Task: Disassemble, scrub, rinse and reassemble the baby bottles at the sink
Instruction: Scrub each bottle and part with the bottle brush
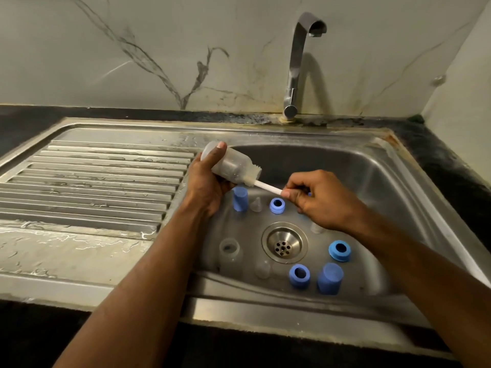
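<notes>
Stainless steel sink (385,166) set in a dark table (451,166), with a ribbed draining board (93,176) to the left and a chrome tap (295,67) rising at the back against a marbled wall (159,49); the left hand (210,181) holds a clear baby bottle (231,164) tilted over the left rim of the basin, its threaded mouth pointing down and to the right, the thumb lying along its side and the fingers curled round the body from beneath; the right hand (321,200) pinches the white handle of a bottle brush (268,187) between thumb and curled fingers, and the head of the brush sits inside the bottle's mouth, so only the shaft shows between the two hands.

Loose parts lie on the basin floor around the drain strainer (284,246); at the back, just below the hands, a blue cap (240,199) stands beside a clear teat (255,204) and a blue collar ring (277,205); at the front left a second clear bottle (229,249) stands upright with its mouth open, and another clear teat (263,269) is near it; at the front right two more blue collar rings (299,276) (340,251) sit close to a second blue cap (330,278); another small clear part shows faintly under the right wrist, too dim to identify.
</notes>
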